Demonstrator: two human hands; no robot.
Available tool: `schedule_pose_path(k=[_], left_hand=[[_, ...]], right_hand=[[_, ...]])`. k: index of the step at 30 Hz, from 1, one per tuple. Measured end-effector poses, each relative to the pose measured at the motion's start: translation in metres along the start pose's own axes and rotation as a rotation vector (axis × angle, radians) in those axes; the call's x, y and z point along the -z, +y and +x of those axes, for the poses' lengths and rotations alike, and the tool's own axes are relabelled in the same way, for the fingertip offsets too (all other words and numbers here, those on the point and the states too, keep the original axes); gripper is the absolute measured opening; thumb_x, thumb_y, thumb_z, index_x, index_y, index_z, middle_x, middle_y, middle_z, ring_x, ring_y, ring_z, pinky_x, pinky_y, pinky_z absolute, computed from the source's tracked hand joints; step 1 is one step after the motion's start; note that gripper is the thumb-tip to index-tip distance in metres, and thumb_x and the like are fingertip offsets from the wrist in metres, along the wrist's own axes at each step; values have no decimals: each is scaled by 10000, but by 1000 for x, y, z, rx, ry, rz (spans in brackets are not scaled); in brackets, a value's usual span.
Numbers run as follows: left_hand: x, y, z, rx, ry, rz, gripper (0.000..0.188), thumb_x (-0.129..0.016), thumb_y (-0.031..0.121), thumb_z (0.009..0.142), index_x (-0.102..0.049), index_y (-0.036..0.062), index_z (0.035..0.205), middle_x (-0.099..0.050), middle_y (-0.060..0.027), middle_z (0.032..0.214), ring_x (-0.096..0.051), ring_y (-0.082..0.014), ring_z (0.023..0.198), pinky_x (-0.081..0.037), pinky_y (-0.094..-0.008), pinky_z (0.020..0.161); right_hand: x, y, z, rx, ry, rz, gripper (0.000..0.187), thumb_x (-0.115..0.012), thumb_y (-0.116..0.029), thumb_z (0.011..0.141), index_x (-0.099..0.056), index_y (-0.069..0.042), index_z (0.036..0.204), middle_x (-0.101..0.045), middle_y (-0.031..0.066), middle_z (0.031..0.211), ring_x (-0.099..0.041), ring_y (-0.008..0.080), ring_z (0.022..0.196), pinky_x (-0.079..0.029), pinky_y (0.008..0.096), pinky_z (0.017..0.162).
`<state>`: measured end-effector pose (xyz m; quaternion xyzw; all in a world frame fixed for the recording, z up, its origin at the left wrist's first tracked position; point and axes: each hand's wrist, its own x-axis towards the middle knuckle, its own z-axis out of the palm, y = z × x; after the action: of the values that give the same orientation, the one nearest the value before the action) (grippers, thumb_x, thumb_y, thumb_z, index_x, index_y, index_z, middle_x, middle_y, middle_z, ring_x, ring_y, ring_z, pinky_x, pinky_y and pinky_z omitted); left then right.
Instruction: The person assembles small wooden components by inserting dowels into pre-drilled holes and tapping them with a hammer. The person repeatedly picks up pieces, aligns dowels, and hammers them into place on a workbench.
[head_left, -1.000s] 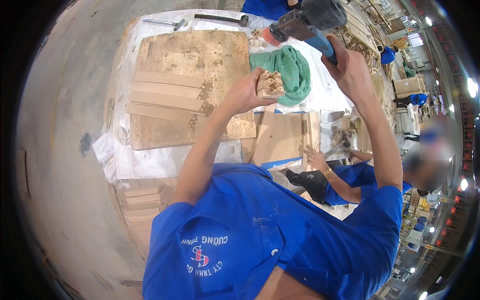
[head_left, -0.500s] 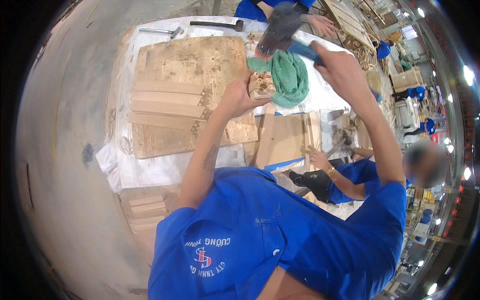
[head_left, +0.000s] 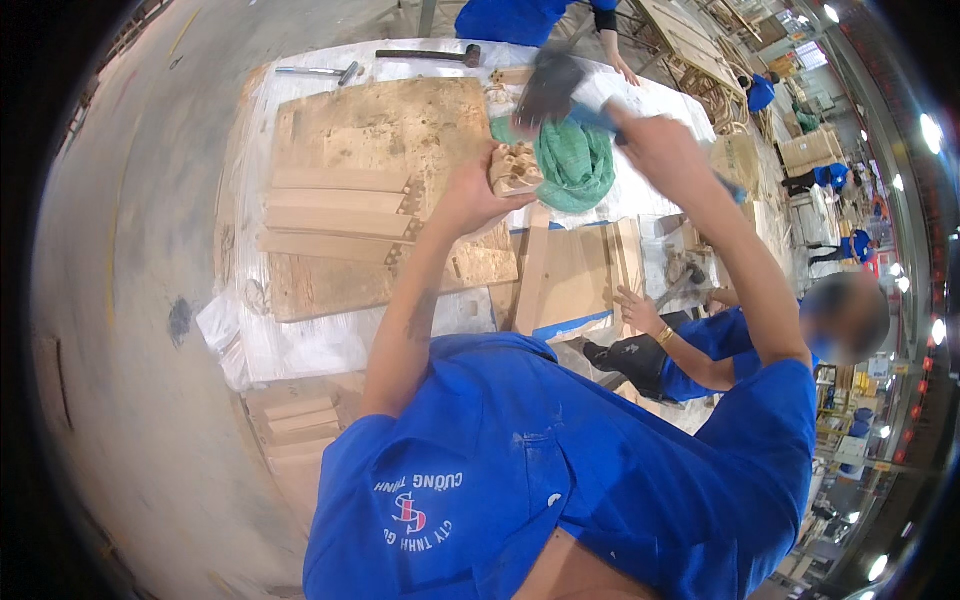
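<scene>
My left hand (head_left: 472, 198) grips a pale wooden block (head_left: 516, 172) with a notched, uneven top, thumb along its near side. Right beside the block lies a crumpled green cloth (head_left: 577, 168). My right hand (head_left: 662, 152) is closed round the blue handle of a mallet; the mallet's black head (head_left: 550, 85), smeared by motion, hangs above the far side of the block and the cloth. To the left, several wooden slats (head_left: 338, 200) with notched right ends lie side by side on a worn wooden board (head_left: 385, 115).
A black mallet (head_left: 430, 56) and a metal hammer (head_left: 322, 72) lie along the table's far edge. Wooden panels (head_left: 575, 270) lie right of the board. A co-worker's hand (head_left: 640, 312) touches them from the right; another person in blue (head_left: 515, 18) stands at the far side.
The mallet and my right hand have shifted slightly left and lower. My left hand keeps its hold on the block. The far person's hand has dropped toward the table.
</scene>
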<state>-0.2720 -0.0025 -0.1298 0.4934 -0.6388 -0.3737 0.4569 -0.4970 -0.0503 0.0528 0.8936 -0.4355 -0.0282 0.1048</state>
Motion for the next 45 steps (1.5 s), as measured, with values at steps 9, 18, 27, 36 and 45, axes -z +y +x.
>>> schedule_pose_path(k=[9, 18, 27, 36, 45], left_hand=[[-5, 7, 5, 0, -43, 47, 804, -868, 399, 692, -515, 7, 1299, -690, -201, 1143, -675, -346, 1057, -524, -406, 903], [5, 9, -2, 21, -8, 0, 856, -877, 358, 690, -473, 8, 1358, -683, -203, 1166, -661, -353, 1092, -517, -416, 931], [5, 7, 5, 3, 20, 68, 852, -879, 378, 682, -482, 11, 1341, -686, -220, 1129, -668, -367, 1074, -518, -421, 920], [9, 6, 3, -3, 2, -50, 828, -877, 368, 690, -487, 6, 1324, -679, -246, 1125, -667, -387, 1073, -516, -424, 923], [18, 8, 5, 72, 33, 13, 786, -891, 330, 672, -493, 30, 1279, -691, -217, 1065, -687, -389, 1000, -541, -442, 847]], right_hand=[[-5, 4, -3, 45, 96, 55, 424, -620, -209, 894, -560, -154, 1310, -664, 205, 743, -663, 415, 717, -530, 509, 654], [33, -19, -20, -173, 330, 278, 448, -681, -247, 885, -576, -111, 1299, -660, 221, 763, -661, 427, 757, -509, 501, 679], [-1, -31, -48, -50, -16, 45, 436, -680, -136, 864, -546, -77, 1275, -654, 198, 759, -668, 392, 735, -526, 477, 653], [1, -29, -66, -213, 269, 269, 460, -705, -141, 850, -565, -98, 1286, -674, 157, 792, -671, 369, 718, -525, 478, 635], [14, -38, -58, -234, 226, 275, 396, -690, -169, 862, -556, -105, 1229, -687, 174, 803, -675, 378, 731, -513, 483, 642]])
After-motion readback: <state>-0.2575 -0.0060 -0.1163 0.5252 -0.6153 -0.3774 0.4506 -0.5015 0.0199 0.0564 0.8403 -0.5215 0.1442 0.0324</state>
